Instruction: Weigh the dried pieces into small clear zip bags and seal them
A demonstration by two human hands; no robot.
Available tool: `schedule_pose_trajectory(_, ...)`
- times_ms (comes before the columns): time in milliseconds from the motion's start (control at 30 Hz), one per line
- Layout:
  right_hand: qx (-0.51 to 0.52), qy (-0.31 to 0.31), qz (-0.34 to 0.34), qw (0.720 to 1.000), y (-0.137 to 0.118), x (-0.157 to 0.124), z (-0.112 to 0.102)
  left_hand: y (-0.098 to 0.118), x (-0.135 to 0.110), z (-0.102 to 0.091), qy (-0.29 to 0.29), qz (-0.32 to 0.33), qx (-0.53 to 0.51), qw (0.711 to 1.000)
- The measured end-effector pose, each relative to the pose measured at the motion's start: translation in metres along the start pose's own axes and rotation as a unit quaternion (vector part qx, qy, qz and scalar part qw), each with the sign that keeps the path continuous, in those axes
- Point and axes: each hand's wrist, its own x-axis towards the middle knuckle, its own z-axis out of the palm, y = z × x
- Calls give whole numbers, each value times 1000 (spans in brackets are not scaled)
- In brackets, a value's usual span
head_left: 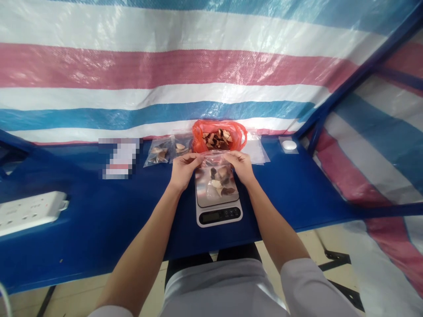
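Both hands hold the top edge of a clear zip bag, which rests on a digital kitchen scale. My left hand pinches the bag's left corner, and my right hand pinches the right corner. Inside the bag lie several brown and cream chunks, their material unclear. Just beyond my fingers, a red plastic bag sits open with similar chunks in it. Two small clear bags of chunks lie to the left of the red bag.
The blue table holds a white power strip at the left, a blurred white item, flat clear plastic and a small white round object. A striped tarp hangs behind.
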Motion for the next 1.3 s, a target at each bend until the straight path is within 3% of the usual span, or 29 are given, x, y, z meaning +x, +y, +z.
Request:
schedule_pose_trajectory(233,-15,-9,-8,1000,-5,-3,-1,-3,2,-2,-4,27,7,1000)
schedule_pose_trajectory(500,-41,20,-35,998,0,-3,2,0,-1,4,13,-16,11,1000)
schedule_pose_trajectory(667,-21,-35,-13,999,-2,-3,1,2,-2,4,3,2,29,1000)
schedule_pose_trajectory(933,-26,-33,-35,998,-6,-6,1,3,-2,5,36,33,49,998)
schedule_pose_trajectory(1100,-33,-26,-41,998,-7,-7,2,3,-2,7,11,6,46,999)
schedule_pose_trajectory(1300,-47,-61,-38,996,-6,-10,5,6,-5,10,10,24,44,999)
